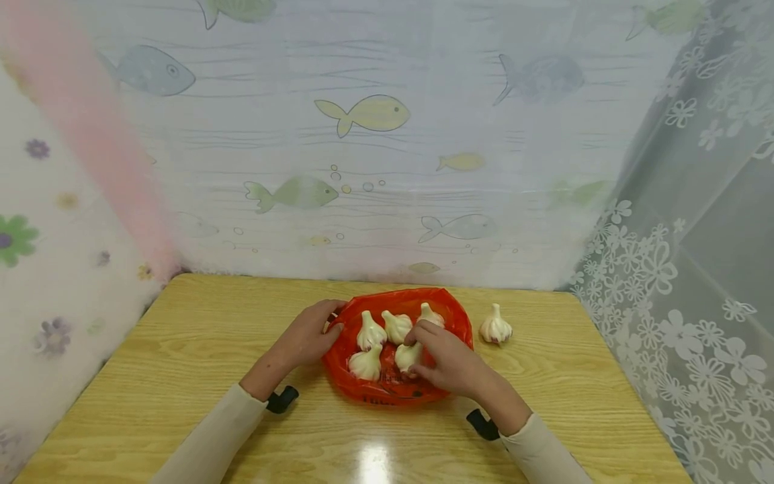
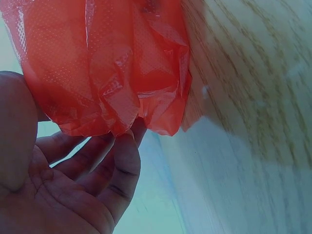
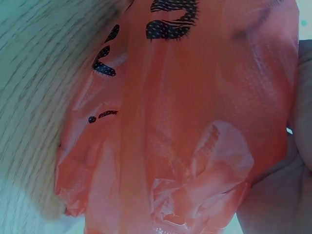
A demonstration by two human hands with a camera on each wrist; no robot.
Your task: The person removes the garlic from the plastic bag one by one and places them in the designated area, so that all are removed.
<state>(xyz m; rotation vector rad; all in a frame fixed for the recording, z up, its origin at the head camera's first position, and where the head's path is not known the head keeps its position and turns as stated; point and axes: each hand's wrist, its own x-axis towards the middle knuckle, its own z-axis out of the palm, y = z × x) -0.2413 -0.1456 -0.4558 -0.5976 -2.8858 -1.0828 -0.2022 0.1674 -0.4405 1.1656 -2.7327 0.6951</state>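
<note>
A red plastic bag, its rim spread wide, lies on the table with several garlic bulbs inside. My left hand is at the bag's left rim; in the left wrist view the fingers touch the crumpled plastic and the thumb lies beside it. Inside the bag's right part, my right hand holds a bulb between thumb and fingers. From the right wrist, the bag's printed side covers most of that hand, so its fingertips are hidden.
One more garlic bulb stands on the wooden table to the right of the bag. Behind the table hangs a curtain with fish prints; flowered sheets are at both sides.
</note>
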